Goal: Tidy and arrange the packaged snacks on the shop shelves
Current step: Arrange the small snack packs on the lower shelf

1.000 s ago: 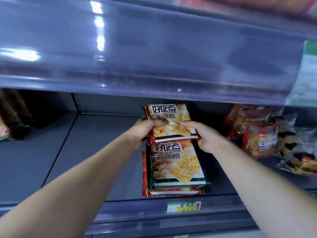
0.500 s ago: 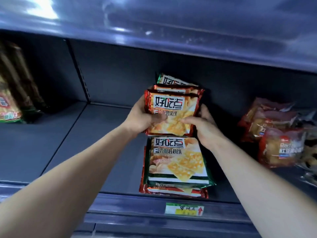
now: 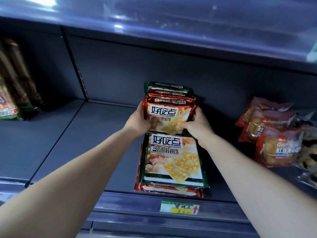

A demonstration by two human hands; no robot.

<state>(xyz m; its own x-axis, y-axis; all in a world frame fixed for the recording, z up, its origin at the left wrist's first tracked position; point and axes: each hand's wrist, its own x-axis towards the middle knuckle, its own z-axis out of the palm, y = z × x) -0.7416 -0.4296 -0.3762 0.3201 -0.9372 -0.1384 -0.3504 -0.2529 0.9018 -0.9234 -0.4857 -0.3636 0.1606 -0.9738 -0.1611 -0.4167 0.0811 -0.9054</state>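
A red-edged biscuit pack (image 3: 169, 118) stands nearly upright at the middle of the grey shelf (image 3: 89, 134). My left hand (image 3: 139, 120) grips its left side and my right hand (image 3: 197, 125) grips its right side, thumbs on the front. Behind it stand more packs (image 3: 167, 91), red and green, leaning on the back wall. In front lies a flat stack, with a green-edged biscuit pack (image 3: 173, 160) on top and red packs under it at the shelf's front edge.
Red bread bags (image 3: 276, 145) lie heaped on the shelf at the right. Tall snack packs (image 3: 12, 93) stand at the far left. A price label (image 3: 179, 207) sits on the shelf's front rail. Another shelf (image 3: 171, 31) hangs low overhead.
Both hands have carried the red-edged pack deeper into the shelf and tipped it more upright against the packs at the back. The view has dropped under the upper shelf.
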